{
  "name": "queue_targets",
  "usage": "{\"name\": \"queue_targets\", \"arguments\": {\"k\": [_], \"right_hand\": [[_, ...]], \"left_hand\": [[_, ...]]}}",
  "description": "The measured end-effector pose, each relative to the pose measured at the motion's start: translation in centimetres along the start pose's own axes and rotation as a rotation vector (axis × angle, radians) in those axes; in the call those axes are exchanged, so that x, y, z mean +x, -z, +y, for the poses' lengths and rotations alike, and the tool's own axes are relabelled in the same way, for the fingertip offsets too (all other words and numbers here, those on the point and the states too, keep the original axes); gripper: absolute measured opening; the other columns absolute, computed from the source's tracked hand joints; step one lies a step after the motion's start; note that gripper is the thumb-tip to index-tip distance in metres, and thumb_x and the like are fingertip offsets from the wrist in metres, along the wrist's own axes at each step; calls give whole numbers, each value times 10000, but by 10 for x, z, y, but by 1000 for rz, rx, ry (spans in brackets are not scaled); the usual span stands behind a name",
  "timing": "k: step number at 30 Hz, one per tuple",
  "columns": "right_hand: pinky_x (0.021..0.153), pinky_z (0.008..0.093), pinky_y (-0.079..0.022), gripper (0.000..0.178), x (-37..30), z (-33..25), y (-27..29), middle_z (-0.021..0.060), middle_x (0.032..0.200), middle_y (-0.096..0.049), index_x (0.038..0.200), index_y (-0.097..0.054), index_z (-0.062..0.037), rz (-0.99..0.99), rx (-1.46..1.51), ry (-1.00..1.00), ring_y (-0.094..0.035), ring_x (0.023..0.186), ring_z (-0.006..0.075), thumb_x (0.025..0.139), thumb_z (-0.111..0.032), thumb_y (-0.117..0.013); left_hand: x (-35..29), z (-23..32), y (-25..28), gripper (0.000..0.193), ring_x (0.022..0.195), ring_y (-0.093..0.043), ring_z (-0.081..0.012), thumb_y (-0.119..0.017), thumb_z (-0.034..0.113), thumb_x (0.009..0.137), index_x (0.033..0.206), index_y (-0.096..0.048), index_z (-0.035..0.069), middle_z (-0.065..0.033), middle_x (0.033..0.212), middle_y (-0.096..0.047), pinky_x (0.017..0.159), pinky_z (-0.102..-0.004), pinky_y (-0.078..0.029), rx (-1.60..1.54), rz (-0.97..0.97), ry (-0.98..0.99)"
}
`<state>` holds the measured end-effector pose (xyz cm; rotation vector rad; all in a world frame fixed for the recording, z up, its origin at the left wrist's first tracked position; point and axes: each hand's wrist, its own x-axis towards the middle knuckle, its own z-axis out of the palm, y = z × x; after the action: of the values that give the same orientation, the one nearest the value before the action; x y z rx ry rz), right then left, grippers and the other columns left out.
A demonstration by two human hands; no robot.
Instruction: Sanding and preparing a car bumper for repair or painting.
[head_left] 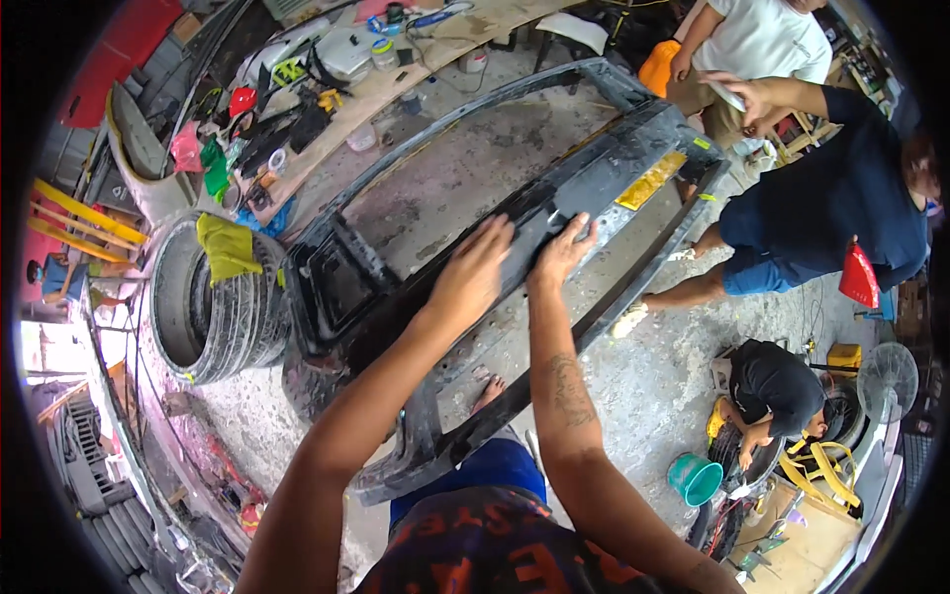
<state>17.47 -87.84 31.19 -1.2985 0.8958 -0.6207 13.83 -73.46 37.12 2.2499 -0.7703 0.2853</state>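
A large dark grey car tailgate frame [633,139] with a wide window opening stretches diagonally in front of me, with a yellow patch [651,180] near its far end. My left hand [475,267] is on the black middle panel of the frame. Its fingers are smeared by motion, and whether anything lies under them is hidden. Just right of it, my right hand [562,255] rests on the same panel with its fingers stretched out, beside a small dark recess.
Stacked tyres [223,297] with a yellow-green cloth stand at left. Behind is a cluttered wooden bench [327,124]. At right are a standing person in dark clothes [811,198], a crouching person [777,391], a teal bucket [695,480] and a fan [888,381]. Another person [762,49] stands behind.
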Motion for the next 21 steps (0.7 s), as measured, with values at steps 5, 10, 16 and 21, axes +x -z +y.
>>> {"name": "queue_targets", "arguments": {"k": [5,10,16,21], "right_hand": [[1106,371,-257,743,-4,-7,0,217,1437,-356,1468,-233,-40,-3,81,-50,-350,1324,303,968,-551,-436],[1120,376,-237,683,-6,-3,-6,239,1471,-319,1464,-240,-30,-2,90,-52,-328,1355,331,992,-490,-421],[1120,387,-241,697,-9,-9,-4,230,1483,-299,1468,-233,-36,-9,118,-77,-321,1355,338,988,-507,-419],[1121,396,-239,745,-11,-15,-4,233,1483,-294,1478,-208,-48,-19,148,-113,-321,1356,339,971,-552,-421]], "left_hand": [[-98,23,103,301,1191,-561,-336,-475,55,963,1241,-560,-22,-204,1282,-572,995,-371,-450,-76,-44,344],[-135,33,163,381,944,-571,-109,-453,228,1016,1267,-563,-37,-88,1089,-658,889,-237,-427,-149,330,756],[-193,-9,150,332,1034,-561,-146,-541,191,983,1201,-574,-56,-96,1189,-606,896,-276,-435,-679,824,901],[-190,-11,143,245,1098,-558,-196,-584,158,956,1129,-606,-15,-97,1173,-596,957,-351,-434,-989,757,955]]}}
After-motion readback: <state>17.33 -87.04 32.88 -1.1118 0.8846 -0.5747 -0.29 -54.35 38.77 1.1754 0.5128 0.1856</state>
